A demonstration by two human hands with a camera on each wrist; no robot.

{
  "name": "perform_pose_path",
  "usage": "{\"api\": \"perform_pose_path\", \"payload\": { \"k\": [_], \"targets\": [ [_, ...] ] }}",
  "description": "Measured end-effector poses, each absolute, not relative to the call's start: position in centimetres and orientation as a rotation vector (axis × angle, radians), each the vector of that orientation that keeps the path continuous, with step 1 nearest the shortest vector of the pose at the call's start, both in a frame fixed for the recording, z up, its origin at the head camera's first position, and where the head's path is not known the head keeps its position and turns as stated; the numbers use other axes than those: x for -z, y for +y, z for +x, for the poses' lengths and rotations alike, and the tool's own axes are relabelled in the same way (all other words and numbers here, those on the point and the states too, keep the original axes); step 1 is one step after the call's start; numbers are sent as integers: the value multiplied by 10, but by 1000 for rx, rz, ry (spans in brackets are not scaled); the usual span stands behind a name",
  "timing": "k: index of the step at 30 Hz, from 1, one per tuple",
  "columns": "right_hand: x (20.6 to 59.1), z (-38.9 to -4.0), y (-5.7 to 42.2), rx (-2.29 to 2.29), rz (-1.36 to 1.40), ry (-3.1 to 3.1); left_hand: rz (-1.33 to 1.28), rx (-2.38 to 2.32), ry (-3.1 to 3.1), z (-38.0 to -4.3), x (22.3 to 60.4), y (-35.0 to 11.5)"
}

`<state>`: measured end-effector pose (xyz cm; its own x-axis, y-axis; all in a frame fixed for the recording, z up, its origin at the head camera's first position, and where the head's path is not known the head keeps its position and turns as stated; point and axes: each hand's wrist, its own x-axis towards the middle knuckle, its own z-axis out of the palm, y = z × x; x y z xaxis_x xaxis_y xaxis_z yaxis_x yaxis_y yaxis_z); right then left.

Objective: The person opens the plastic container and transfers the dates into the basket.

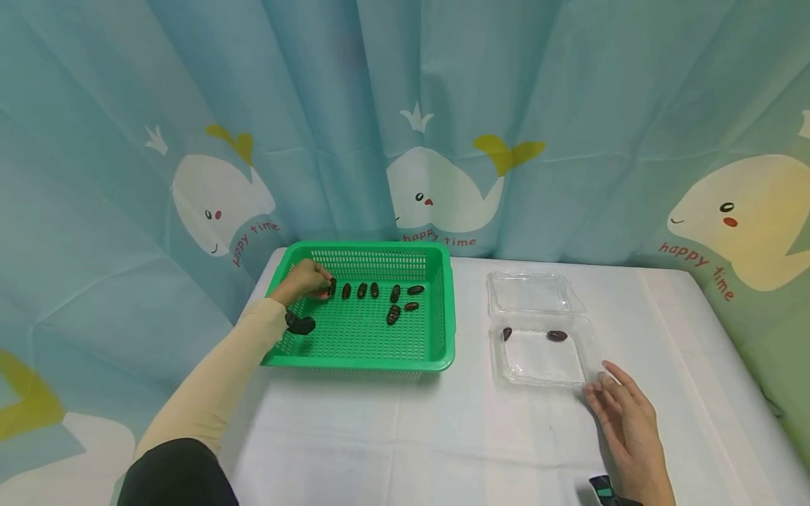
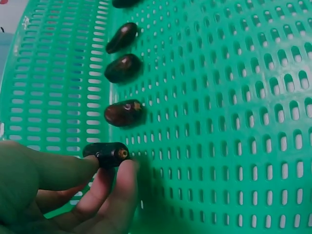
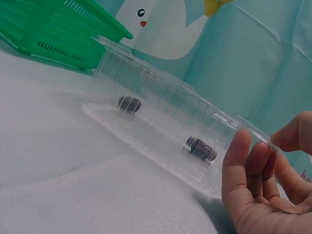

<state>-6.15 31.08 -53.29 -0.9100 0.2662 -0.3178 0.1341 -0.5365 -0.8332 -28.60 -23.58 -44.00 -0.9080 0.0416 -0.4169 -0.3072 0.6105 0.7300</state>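
In the left part of a green plastic basket (image 1: pixel 361 365), my left hand (image 1: pixel 300 281) pinches a dark brown date (image 2: pixel 107 154) between thumb and fingers, its stem end showing in the left wrist view. More dates (image 2: pixel 123 113) lie along the basket's back side in a row, and a few others (image 1: pixel 393 315) sit toward its right. My right hand (image 1: pixel 626 422) holds the front right corner of a clear plastic clamshell box (image 3: pixel 161 139), thumb and fingertips at the rim. Inside the box are two dates, one near the middle (image 1: pixel 557 336) and one at the left wall (image 1: pixel 507 333).
The box's lid (image 1: pixel 530 292) lies folded back behind it. A white cloth (image 1: pixel 468 443) covers the table, and a blue curtain (image 1: pixel 342 105) printed with whales hangs right behind. The basket's raised walls surround my left hand.
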Motion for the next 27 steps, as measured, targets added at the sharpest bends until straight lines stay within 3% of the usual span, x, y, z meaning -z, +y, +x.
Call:
{"api": "perform_pose_path", "payload": {
  "k": [7, 27],
  "targets": [
    [533, -62, 309, -2541, -734, -1546, -191, -1186, 2486, -285, 446, -235],
    [531, -62, 309, -2583, -663, -1513, -148, -988, 2685, -286, 456, -227]
  ]
}}
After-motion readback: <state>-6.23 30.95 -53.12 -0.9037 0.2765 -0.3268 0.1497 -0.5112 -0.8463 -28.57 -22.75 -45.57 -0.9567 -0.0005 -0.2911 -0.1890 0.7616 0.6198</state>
